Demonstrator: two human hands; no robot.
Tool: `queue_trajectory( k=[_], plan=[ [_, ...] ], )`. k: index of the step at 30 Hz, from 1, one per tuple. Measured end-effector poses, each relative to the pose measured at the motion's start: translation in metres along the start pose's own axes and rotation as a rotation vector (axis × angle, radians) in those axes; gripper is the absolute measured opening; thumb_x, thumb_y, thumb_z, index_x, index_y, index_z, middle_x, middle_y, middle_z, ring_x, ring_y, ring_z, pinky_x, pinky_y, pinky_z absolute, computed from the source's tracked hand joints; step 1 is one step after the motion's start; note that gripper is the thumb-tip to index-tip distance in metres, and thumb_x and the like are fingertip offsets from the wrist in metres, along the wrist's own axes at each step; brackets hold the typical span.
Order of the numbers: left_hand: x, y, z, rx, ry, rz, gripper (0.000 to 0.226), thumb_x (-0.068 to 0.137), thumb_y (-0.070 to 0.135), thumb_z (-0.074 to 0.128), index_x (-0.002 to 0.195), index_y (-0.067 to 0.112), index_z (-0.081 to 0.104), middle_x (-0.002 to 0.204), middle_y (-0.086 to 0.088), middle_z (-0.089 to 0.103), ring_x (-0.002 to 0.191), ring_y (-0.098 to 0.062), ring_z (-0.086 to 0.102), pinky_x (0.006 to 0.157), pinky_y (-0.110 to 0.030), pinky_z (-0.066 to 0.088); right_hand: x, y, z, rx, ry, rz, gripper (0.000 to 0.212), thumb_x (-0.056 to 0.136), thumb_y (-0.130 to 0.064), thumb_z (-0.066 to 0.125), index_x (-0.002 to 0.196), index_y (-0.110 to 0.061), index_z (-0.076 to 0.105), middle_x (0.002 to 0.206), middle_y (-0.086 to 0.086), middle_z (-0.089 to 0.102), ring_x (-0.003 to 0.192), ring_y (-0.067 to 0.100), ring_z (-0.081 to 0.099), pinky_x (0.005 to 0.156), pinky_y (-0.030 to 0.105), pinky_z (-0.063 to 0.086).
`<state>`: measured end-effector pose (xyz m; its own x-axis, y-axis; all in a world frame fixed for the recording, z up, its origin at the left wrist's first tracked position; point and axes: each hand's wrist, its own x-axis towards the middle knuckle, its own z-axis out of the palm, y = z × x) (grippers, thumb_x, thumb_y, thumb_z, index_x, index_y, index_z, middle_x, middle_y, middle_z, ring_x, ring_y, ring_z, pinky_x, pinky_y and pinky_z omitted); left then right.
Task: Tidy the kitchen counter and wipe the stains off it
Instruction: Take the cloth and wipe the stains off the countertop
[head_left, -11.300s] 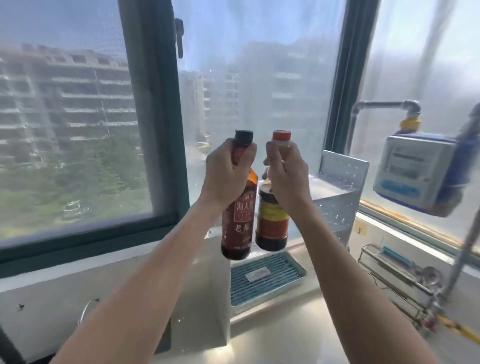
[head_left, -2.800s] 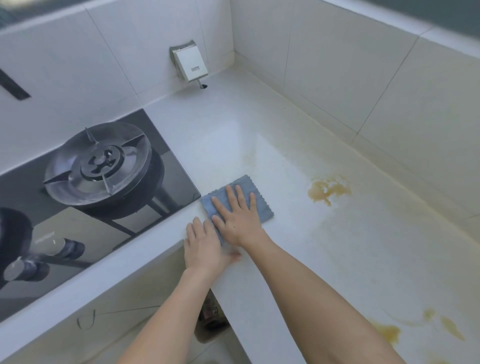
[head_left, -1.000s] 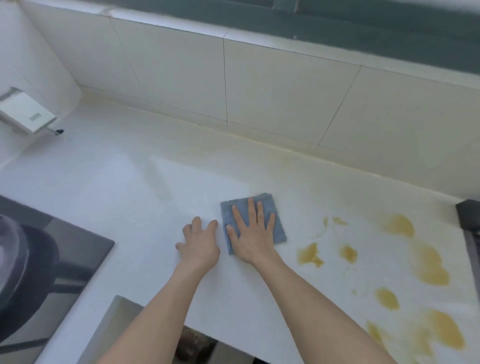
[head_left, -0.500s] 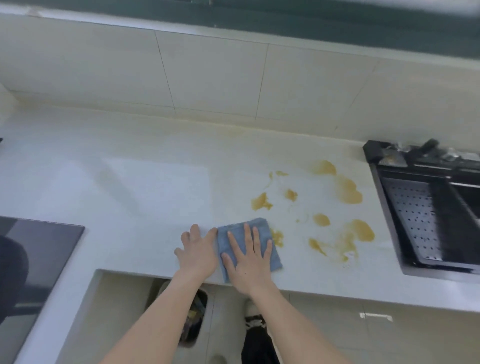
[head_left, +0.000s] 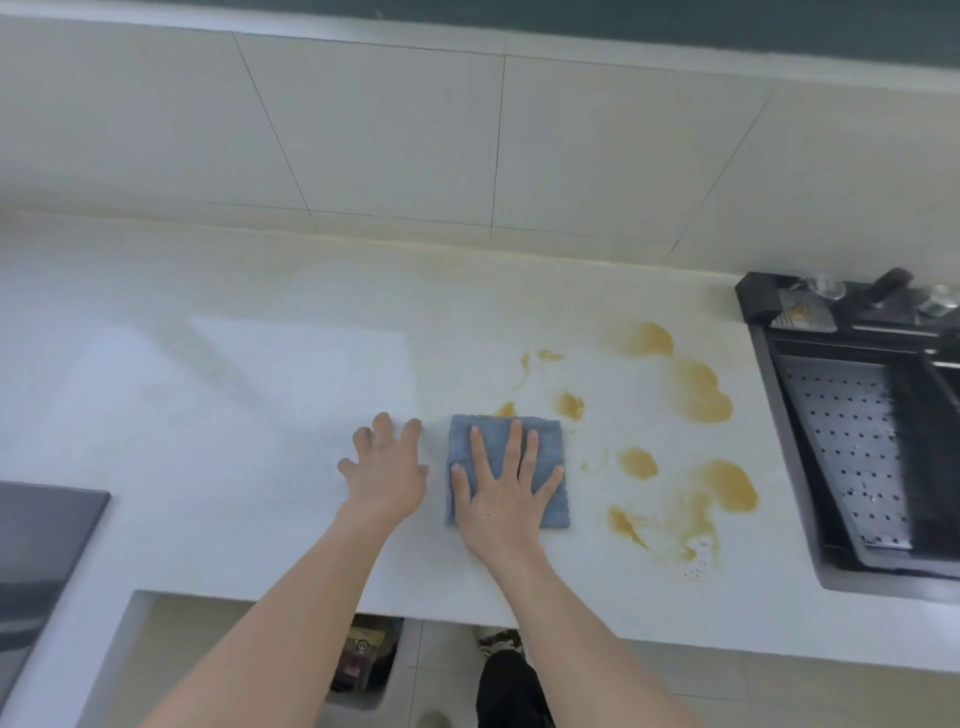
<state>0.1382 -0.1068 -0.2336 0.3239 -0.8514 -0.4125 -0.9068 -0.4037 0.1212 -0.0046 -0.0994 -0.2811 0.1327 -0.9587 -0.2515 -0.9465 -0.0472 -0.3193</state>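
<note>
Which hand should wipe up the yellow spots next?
The right hand. It already presses the cloth, and the stains lie just to its right. The left hand rests bare on the counter.

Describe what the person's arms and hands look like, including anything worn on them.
Both forearms are bare as far as the view reaches: no sleeves show. The left hand and right hand wear no gloves, and no rings, watch or bracelets are visible. The fingernails look short and unpainted. Nothing is marked on either arm.

Home kitchen: white worktop (head_left: 260, 415) backed by pale wall tiles (head_left: 389, 135), black sink (head_left: 872, 467) with perforated drain tray at right, dark hob (head_left: 36, 561) edge at left.
</note>
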Motion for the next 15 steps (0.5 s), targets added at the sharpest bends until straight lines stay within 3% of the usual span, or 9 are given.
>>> queue_trajectory(
  k=[3,8,15],
  plan=[
    [0.022,0.006,-0.012,-0.019,0.003,-0.064,0.056,0.092,0.043,0.061,0.14,0.031,0.035,0.144,-0.006,0.026,0.128,-0.033,0.03,0.096,-0.05,0.039,0.029,-0.005,-0.004,-0.024,-0.015,-0.058,0.06,0.102,-0.062,0.013,0.157,-0.043,-0.002,0.167,0.006,-0.017,0.152,0.028,-0.022,0.114,0.065,-0.018],
    [0.069,0.004,-0.037,-0.01,-0.071,-0.114,0.085,0.073,0.057,0.075,0.141,0.04,0.028,0.148,-0.003,0.02,0.132,-0.031,0.026,0.099,-0.051,0.038,0.096,-0.025,-0.015,-0.051,-0.037,-0.152,0.06,0.102,-0.06,0.015,0.158,-0.041,0.002,0.168,0.008,-0.013,0.153,0.029,-0.018,0.114,0.065,-0.016],
    [0.109,-0.011,-0.052,-0.058,0.052,-0.14,0.052,0.096,0.034,0.058,0.143,0.04,0.036,0.151,0.002,0.026,0.133,-0.032,0.028,0.094,-0.048,0.044,0.196,-0.068,-0.034,-0.125,-0.14,-0.195,0.062,0.101,-0.062,0.01,0.156,-0.042,-0.011,0.165,0.006,-0.025,0.151,0.029,-0.027,0.113,0.065,-0.019]
  ],
)
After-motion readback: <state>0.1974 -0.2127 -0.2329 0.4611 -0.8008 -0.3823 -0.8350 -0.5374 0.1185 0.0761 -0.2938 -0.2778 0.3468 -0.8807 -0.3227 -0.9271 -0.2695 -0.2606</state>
